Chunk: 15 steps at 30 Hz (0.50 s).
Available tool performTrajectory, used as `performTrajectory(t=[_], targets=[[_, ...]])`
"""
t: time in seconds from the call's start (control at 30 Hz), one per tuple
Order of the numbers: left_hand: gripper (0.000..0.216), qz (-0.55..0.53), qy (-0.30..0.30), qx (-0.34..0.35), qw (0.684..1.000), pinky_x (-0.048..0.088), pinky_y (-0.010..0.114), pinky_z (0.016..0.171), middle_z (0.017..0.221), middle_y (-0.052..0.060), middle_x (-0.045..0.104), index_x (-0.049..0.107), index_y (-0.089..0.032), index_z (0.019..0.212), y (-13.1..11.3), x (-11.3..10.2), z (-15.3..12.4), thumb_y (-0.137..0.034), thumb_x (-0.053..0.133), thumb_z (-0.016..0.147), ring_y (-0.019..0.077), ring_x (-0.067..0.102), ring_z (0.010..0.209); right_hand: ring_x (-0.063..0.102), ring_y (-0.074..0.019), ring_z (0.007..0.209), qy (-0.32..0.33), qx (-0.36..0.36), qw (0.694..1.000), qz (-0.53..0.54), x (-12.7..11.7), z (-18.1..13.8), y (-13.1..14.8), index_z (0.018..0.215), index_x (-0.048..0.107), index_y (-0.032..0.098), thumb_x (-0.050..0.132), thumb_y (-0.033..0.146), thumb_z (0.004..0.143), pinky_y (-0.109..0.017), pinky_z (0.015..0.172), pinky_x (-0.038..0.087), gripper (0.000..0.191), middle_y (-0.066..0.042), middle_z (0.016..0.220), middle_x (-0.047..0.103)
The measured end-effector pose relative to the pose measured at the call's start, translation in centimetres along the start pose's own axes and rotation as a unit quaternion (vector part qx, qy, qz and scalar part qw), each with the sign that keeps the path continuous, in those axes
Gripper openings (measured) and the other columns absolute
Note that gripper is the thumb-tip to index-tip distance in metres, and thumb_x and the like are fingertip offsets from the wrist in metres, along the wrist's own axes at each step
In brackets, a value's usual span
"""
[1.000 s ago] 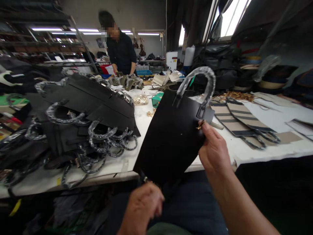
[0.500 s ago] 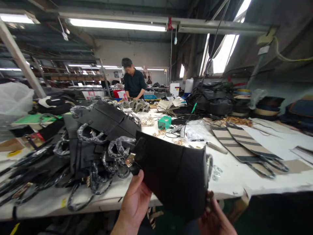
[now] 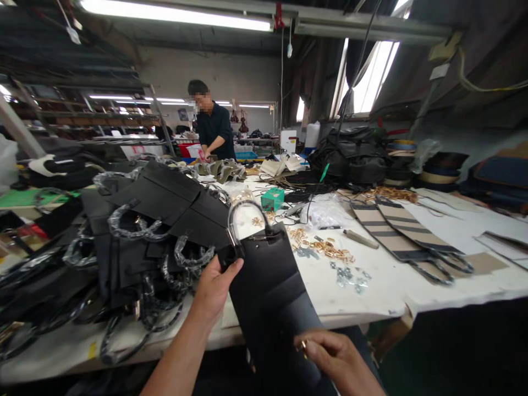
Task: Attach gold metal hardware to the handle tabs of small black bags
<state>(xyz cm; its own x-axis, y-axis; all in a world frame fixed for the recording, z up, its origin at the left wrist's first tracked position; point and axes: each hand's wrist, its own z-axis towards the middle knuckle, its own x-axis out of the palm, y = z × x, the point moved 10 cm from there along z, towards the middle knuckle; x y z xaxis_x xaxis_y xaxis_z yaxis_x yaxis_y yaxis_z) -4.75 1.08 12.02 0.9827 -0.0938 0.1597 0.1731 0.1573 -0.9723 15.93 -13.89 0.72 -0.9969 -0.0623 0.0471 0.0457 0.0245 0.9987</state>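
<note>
Panel (image 3: 268, 297), white table (image 3: 396, 275), overhead light (image 3: 177, 15)

The bag panel (image 3: 268, 300) is plain black, the small box (image 3: 273, 199) green. Beige boards (image 3: 406, 220) carry dark stripes; metal fittings (image 3: 330, 249) are gold

view: head-worn camera | faces: forward, down | range: close — worktable (image 3: 396, 280) below

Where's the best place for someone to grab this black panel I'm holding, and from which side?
Probably the looped handle, from the table side: it arches free beyond the black panel's top edge, while your left hand occupies the corner beside it.
</note>
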Motion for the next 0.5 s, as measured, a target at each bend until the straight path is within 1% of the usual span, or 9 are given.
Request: performTrajectory(t=[0.07, 0.1, 0.17, 0.23, 0.27, 0.33, 0.4, 0.47, 0.5], targets=[[0.037, 0.026, 0.03, 0.052, 0.998, 0.045, 0.037, 0.1, 0.113, 0.006, 0.072, 0.066, -0.018, 0.111, -2.5, 1.6, 0.7, -0.031, 0.077, 0.078, 0.0236, 0.062, 0.109, 0.066, -0.0291, 0.101, 0.001, -0.025, 1.0, 0.0, 0.7, 2.4, 0.5, 0.09, 0.079, 0.023, 0.065, 0.055, 0.083, -0.038, 0.092, 0.048, 0.036, -0.007, 0.102, 0.075], [0.036, 0.032, 0.046, 0.062, 0.997, 0.046, 0.036, 0.098, 0.113, 0.005, 0.071, 0.066, -0.019, 0.112, -3.3, 2.4, 0.8, -0.031, 0.075, 0.079, 0.0235, 0.063, 0.106, 0.066, -0.0289, 0.102, -0.003, -0.032, 0.999, 0.001, 1.0, 3.3, 0.5, 0.089, 0.079, 0.022, 0.065, 0.054, 0.084, -0.038, 0.092, 0.048, 0.035, -0.008, 0.104, 0.074], [0.033, 0.031, 0.066, 0.067, 0.995, 0.047, 0.035, 0.094, 0.11, 0.005, 0.071, 0.066, -0.02, 0.111, -4.0, 3.7, 0.7, -0.031, 0.074, 0.08, 0.0229, 0.063, 0.102, 0.066, -0.0282, 0.102, -0.011, -0.042, 0.999, -0.011, 1.6, 4.5, 0.1, 0.087, 0.079, 0.022, 0.064, 0.051, 0.085, -0.037, 0.092, 0.047, 0.033, -0.008, 0.104, 0.074], [0.03, 0.022, 0.049, 0.079, 0.995, 0.045, 0.032, 0.094, 0.107, 0.003, 0.071, 0.066, -0.02, 0.109, -3.8, 4.1, 0.2, -0.032, 0.072, 0.082, 0.0218, 0.062, 0.102, 0.066, -0.027, 0.101, -0.013, -0.049, 0.998, -0.03, 2.1, 4.5, -0.7, 0.088, 0.079, 0.022, 0.063, 0.049, 0.087, -0.037, 0.092, 0.047, 0.031, -0.008, 0.102, 0.074], [0.029, 0.023, 0.028, 0.09, 0.995, 0.044, 0.031, 0.094, 0.105, 0.002, 0.07, 0.066, -0.021, 0.108, -3.6, 3.9, -0.2, -0.032, 0.072, 0.082, 0.0209, 0.06, 0.103, 0.066, -0.0266, 0.1, -0.001, -0.048, 0.998, -0.035, 2.6, 4.2, -1.3, 0.088, 0.079, 0.022, 0.063, 0.049, 0.087, -0.037, 0.091, 0.047, 0.031, -0.008, 0.102, 0.074], [0.027, 0.04, -0.015, 0.107, 0.993, 0.042, 0.027, 0.092, 0.1, -0.001, 0.069, 0.065, -0.022, 0.107, -2.8, 3.4, -1.1, -0.032, 0.071, 0.083, 0.0185, 0.059, 0.1, 0.067, -0.0266, 0.101, 0.045, -0.029, 0.998, -0.04, 3.7, 3.2, -3.1, 0.087, 0.08, 0.022, 0.064, 0.049, 0.086, -0.037, 0.091, 0.047, 0.031, -0.008, 0.101, 0.075], [0.026, 0.075, -0.034, 0.107, 0.991, 0.042, 0.025, 0.088, 0.097, -0.002, 0.067, 0.063, -0.023, 0.106, -1.9, 3.1, -1.9, -0.034, 0.071, 0.083, 0.0172, 0.058, 0.095, 0.067, -0.0274, 0.1, 0.075, 0.007, 0.996, -0.046, 4.6, 2.2, -5.5, 0.085, 0.081, 0.022, 0.065, 0.051, 0.084, -0.038, 0.09, 0.048, 0.032, -0.008, 0.1, 0.075], [0.026, 0.116, -0.042, 0.112, 0.986, 0.042, 0.025, 0.085, 0.095, -0.001, 0.066, 0.062, -0.023, 0.103, -1.6, 3.2, -2.3, -0.036, 0.07, 0.083, 0.0174, 0.057, 0.091, 0.067, -0.0281, 0.1, 0.067, 0.021, 0.995, -0.069, 4.7, 1.9, -7.7, 0.084, 0.081, 0.023, 0.066, 0.05, 0.083, -0.039, 0.089, 0.048, 0.03, -0.008, 0.1, 0.075], [0.026, 0.134, -0.049, 0.121, 0.982, 0.041, 0.025, 0.084, 0.095, -0.001, 0.066, 0.061, -0.023, 0.102, -1.7, 3.2, -2.4, -0.037, 0.07, 0.083, 0.0177, 0.057, 0.09, 0.067, -0.0281, 0.101, 0.06, 0.01, 0.994, -0.092, 4.8, 2.0, -8.5, 0.084, 0.081, 0.025, 0.065, 0.047, 0.083, -0.039, 0.089, 0.048, 0.027, -0.007, 0.101, 0.075]])
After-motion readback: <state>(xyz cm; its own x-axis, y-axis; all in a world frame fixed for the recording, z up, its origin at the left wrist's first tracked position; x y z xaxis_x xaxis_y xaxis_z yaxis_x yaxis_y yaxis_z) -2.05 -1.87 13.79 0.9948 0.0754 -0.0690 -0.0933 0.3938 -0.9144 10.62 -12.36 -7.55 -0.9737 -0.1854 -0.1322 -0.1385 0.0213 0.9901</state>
